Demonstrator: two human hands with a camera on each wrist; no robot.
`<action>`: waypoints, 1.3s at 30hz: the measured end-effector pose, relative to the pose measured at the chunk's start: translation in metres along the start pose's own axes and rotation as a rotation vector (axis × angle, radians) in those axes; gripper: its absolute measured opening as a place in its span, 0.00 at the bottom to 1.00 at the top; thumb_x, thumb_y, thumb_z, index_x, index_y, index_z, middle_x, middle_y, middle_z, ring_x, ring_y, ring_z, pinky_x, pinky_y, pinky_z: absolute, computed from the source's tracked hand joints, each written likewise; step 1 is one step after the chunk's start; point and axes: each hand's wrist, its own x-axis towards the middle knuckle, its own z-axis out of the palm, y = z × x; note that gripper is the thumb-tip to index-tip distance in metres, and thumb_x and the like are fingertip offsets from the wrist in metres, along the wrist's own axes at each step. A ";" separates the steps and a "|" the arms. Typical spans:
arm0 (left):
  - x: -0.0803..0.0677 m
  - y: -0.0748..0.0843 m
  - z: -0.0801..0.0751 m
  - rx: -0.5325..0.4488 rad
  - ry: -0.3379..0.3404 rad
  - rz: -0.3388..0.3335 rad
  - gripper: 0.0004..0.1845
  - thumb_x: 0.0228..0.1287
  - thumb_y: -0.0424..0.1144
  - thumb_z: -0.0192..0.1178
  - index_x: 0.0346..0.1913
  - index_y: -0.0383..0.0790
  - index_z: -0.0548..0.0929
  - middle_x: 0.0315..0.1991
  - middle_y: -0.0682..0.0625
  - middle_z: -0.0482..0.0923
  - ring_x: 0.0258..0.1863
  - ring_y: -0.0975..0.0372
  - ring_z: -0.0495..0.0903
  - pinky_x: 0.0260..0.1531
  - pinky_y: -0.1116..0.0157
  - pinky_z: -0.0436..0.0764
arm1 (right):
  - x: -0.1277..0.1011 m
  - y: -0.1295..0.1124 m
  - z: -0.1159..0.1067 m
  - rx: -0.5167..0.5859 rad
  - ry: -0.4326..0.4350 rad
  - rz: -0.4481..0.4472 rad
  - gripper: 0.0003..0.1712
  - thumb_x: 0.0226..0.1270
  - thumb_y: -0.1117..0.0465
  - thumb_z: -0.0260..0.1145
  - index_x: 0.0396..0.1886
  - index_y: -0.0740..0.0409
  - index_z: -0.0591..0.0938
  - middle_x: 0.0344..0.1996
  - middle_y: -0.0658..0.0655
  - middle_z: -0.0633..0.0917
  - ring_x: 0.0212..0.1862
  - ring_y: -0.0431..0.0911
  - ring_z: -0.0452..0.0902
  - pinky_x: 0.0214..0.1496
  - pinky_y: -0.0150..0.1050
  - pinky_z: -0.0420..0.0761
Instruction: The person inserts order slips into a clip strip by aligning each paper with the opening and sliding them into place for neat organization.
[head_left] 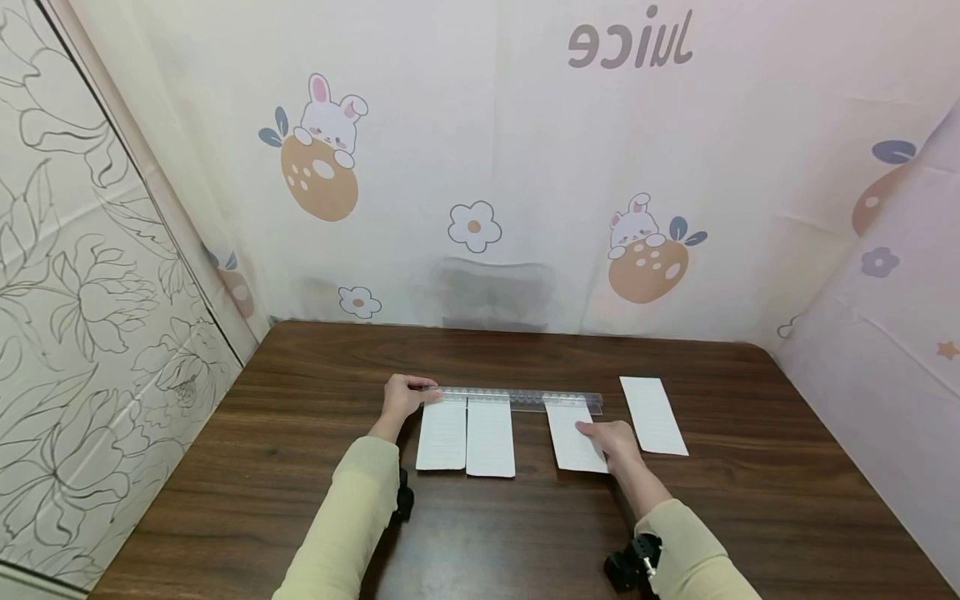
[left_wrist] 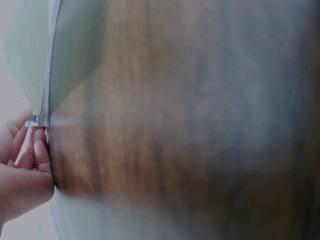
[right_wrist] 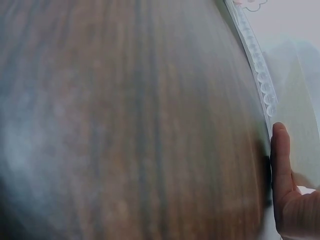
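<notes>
Clear plastic ruler (head_left: 517,398) lies across top edges of white paper slips on dark wood table (head_left: 300,467). Left hand (head_left: 403,395) pinches ruler's left end. Right hand (head_left: 617,440), fingers flat, presses third slip (head_left: 572,433). Advice: hold ruler steady, butt slip square against it.

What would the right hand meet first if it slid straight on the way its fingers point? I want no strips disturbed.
Probably the clear ruler: the right hand rests on a paper strip whose far end touches it.

Clear plastic ruler (head_left: 517,398) — matt paper slips (head_left: 490,437) — wood-grain table (head_left: 300,467)
</notes>
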 end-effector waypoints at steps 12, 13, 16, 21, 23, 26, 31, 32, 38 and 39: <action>0.001 -0.001 0.001 -0.006 0.003 0.003 0.08 0.43 0.36 0.70 0.29 0.36 0.86 0.34 0.46 0.82 0.33 0.57 0.75 0.31 0.63 0.74 | -0.003 -0.002 0.006 -0.014 -0.010 -0.024 0.38 0.57 0.54 0.62 0.55 0.83 0.62 0.55 0.77 0.61 0.58 0.66 0.55 0.57 0.55 0.59; 0.001 -0.001 0.000 -0.009 0.001 0.001 0.08 0.43 0.37 0.70 0.28 0.36 0.86 0.33 0.46 0.82 0.33 0.57 0.75 0.31 0.63 0.74 | -0.003 -0.002 0.007 -0.011 -0.009 -0.022 0.38 0.57 0.55 0.62 0.55 0.82 0.62 0.55 0.77 0.62 0.58 0.66 0.56 0.57 0.55 0.59; 0.001 -0.001 0.001 -0.011 0.002 0.008 0.08 0.42 0.37 0.71 0.28 0.36 0.86 0.33 0.46 0.82 0.32 0.58 0.75 0.30 0.64 0.73 | -0.002 -0.001 0.009 -0.007 -0.004 -0.015 0.36 0.57 0.55 0.62 0.54 0.82 0.63 0.54 0.76 0.63 0.57 0.65 0.57 0.56 0.55 0.61; 0.001 -0.001 0.001 -0.004 0.006 0.012 0.08 0.43 0.36 0.71 0.28 0.36 0.86 0.33 0.46 0.82 0.33 0.57 0.75 0.32 0.63 0.74 | -0.002 -0.003 0.012 -0.007 0.001 -0.021 0.37 0.57 0.55 0.62 0.54 0.82 0.63 0.54 0.76 0.63 0.56 0.64 0.59 0.56 0.53 0.62; 0.001 -0.001 0.001 -0.005 0.007 0.004 0.09 0.43 0.36 0.70 0.28 0.36 0.86 0.34 0.45 0.82 0.35 0.56 0.76 0.33 0.62 0.75 | -0.003 -0.004 0.013 -0.009 0.001 -0.027 0.37 0.57 0.55 0.62 0.54 0.82 0.63 0.54 0.76 0.63 0.56 0.64 0.59 0.56 0.53 0.61; 0.001 -0.002 0.001 -0.015 0.001 -0.003 0.10 0.42 0.38 0.71 0.28 0.36 0.86 0.34 0.45 0.81 0.36 0.55 0.76 0.35 0.60 0.75 | -0.003 -0.005 0.016 -0.007 0.001 -0.033 0.37 0.57 0.55 0.62 0.54 0.82 0.63 0.54 0.76 0.63 0.56 0.64 0.59 0.56 0.53 0.61; 0.005 -0.008 0.001 -0.034 -0.005 0.041 0.11 0.38 0.42 0.72 0.25 0.40 0.86 0.31 0.47 0.82 0.32 0.56 0.76 0.30 0.62 0.75 | -0.004 -0.005 0.018 0.002 0.003 -0.036 0.36 0.57 0.57 0.62 0.54 0.82 0.64 0.54 0.76 0.64 0.54 0.64 0.61 0.56 0.52 0.62; 0.005 -0.009 0.001 -0.034 -0.005 0.044 0.10 0.38 0.42 0.72 0.25 0.40 0.86 0.30 0.47 0.81 0.32 0.57 0.76 0.30 0.62 0.75 | -0.004 -0.005 0.018 0.002 0.003 -0.037 0.36 0.57 0.57 0.62 0.54 0.82 0.64 0.53 0.76 0.64 0.54 0.63 0.61 0.56 0.53 0.62; 0.001 -0.003 0.001 -0.024 -0.004 0.007 0.08 0.43 0.36 0.70 0.28 0.36 0.86 0.34 0.45 0.81 0.35 0.55 0.75 0.32 0.61 0.75 | -0.003 -0.007 0.021 0.021 0.000 -0.048 0.33 0.57 0.58 0.62 0.51 0.82 0.66 0.53 0.76 0.65 0.54 0.63 0.61 0.56 0.52 0.63; 0.000 -0.001 0.000 -0.020 -0.004 0.005 0.08 0.44 0.36 0.70 0.29 0.35 0.86 0.34 0.44 0.81 0.35 0.55 0.75 0.33 0.61 0.74 | -0.003 -0.007 0.021 0.025 -0.001 -0.050 0.32 0.57 0.58 0.62 0.51 0.83 0.67 0.53 0.76 0.65 0.54 0.63 0.62 0.56 0.52 0.63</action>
